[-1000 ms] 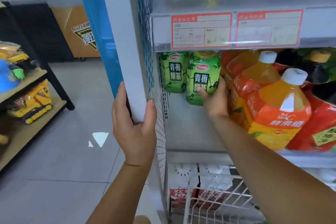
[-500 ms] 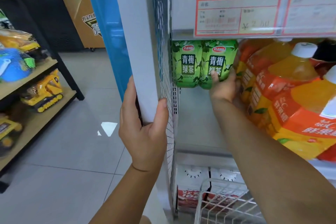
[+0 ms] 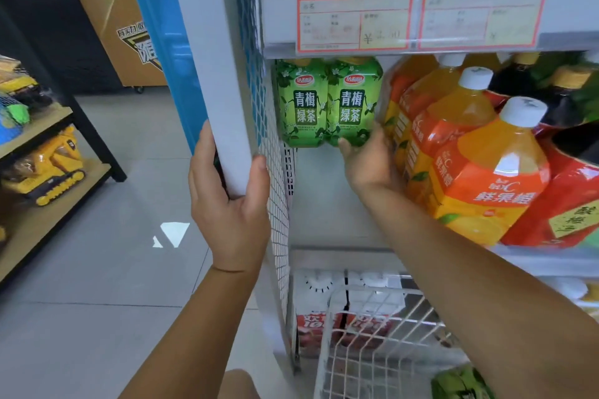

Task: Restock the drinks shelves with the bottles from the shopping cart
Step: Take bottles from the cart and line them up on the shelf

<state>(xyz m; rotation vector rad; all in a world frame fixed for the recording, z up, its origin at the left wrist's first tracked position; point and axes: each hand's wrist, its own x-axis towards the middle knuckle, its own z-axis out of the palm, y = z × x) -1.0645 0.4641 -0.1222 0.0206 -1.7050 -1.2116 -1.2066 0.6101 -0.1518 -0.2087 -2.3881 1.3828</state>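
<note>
Right hand (image 3: 368, 165): closed on base of green tea bottle (image 3: 353, 100), seated at shelf back beside its twin (image 3: 303, 102), likely for alignment. Left hand (image 3: 231, 204): clamped around white upright post (image 3: 214, 74), likely for balance. Cart (image 3: 366, 340) below.

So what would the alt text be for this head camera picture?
A person's right hand sets a green tea bottle beside a matching bottle at the back of a shop shelf, next to orange juice bottles. The left hand grips the white shelf post.
</note>
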